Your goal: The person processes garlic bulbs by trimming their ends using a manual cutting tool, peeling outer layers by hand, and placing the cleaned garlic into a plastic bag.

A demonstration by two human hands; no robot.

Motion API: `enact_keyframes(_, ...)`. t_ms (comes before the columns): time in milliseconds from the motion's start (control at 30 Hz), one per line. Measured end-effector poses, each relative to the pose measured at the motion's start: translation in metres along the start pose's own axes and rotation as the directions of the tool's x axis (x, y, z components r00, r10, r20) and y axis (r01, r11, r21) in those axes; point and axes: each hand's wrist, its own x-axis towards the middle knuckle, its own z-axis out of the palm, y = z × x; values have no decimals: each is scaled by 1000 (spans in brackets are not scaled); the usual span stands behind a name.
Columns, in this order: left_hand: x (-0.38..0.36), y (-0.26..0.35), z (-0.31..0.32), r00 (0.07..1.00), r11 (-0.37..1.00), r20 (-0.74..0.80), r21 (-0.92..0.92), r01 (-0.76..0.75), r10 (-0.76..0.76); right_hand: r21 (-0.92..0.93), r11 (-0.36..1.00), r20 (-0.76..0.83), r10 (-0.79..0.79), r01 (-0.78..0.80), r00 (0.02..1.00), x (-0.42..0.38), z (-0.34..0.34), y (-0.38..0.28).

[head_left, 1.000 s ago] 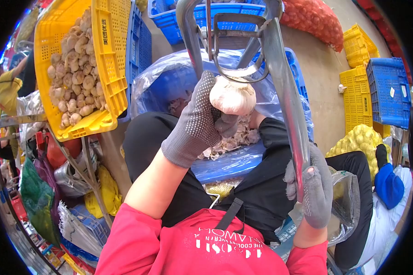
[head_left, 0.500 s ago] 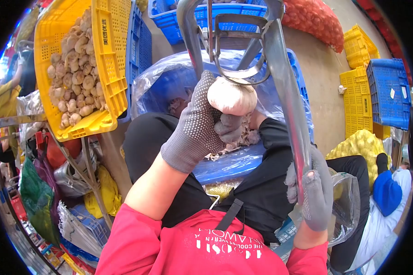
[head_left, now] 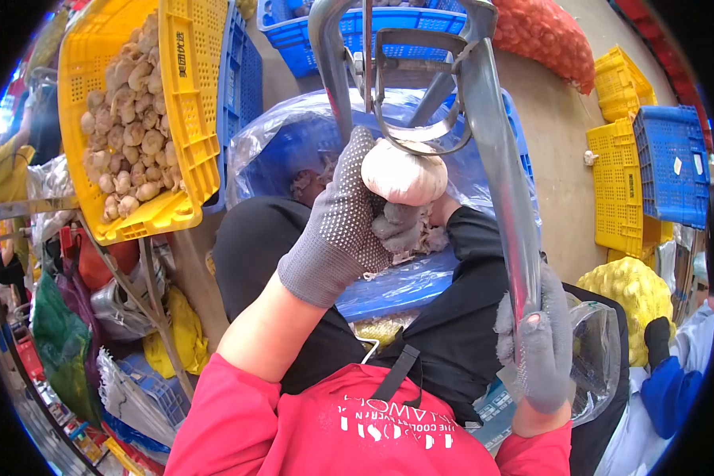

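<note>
In my left hand point(head_left: 349, 210), gloved in grey with white dots, I hold a large white garlic bulb point(head_left: 404, 173). The bulb sits right under the curved metal blade point(head_left: 428, 147) of a steel frame. My right hand point(head_left: 541, 341), in a worn grey glove with a hole at a fingertip, is wrapped round the lower end of a long metal lever point(head_left: 495, 143). Below the bulb, between my legs, stands a blue crate lined with clear plastic point(head_left: 396, 292), with loose garlic skins point(head_left: 432, 238) in it.
A tilted yellow crate point(head_left: 194, 103) of garlic bulbs point(head_left: 139, 139) stands at the left. Blue crates point(head_left: 373, 25) and a red net sack point(head_left: 543, 40) are ahead. Yellow crates point(head_left: 614, 170), a blue crate point(head_left: 672, 163) and a yellow net sack point(head_left: 630, 297) stand at the right.
My left hand and the garlic bulb have shifted slightly right and down under the blade. My right hand keeps its hold on the lever. At the far right, the blue cloth has moved lower.
</note>
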Motion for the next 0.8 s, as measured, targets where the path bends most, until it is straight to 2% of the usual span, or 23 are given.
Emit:
enact_keyframes(67,2,0,-3,999,999,-40,33,1,0,-8,1000,14,2,-2,1000,2,0,8)
enact_keyframes(133,7,-2,-12,991,984,101,-146,99,-85,-33,998,52,-50,52,997,5,-2,16)
enact_keyframes(267,11,-1,-11,997,996,14,-50,78,-77,-84,988,66,-123,128,990,10,-4,24)
enact_keyframes(333,10,-1,-11,989,995,124,-47,88,-81,-127,976,58,-169,175,984,22,-4,41)
enact_keyframes(467,7,0,-19,986,989,136,-101,112,-98,-166,934,68,-309,316,949,41,-5,69)
enact_keyframes(500,1,-2,-14,994,985,102,165,-53,37,-190,914,58,-353,358,934,45,-5,76)
enact_keyframes(533,-3,-3,-9,980,884,109,422,-199,169,-188,916,55,-351,355,935,50,-5,85)
enact_keyframes(567,-3,-3,-6,943,696,159,641,-324,292,-220,889,55,-400,401,915,58,-6,92)
enact_keyframes(600,-1,-2,-5,942,696,162,640,-326,293,-252,859,59,-446,446,893,66,-8,100)
enact_keyframes(700,1,-2,-7,978,924,94,319,-209,189,-328,810,43,-501,486,864,80,-10,118)
enact_keyframes(767,3,-2,-7,992,992,78,73,-107,101,-387,774,19,-536,501,844,87,-9,124)
enact_keyframes(800,4,-2,-7,992,992,82,75,-106,100,-373,789,1,-526,488,851,90,-8,128)
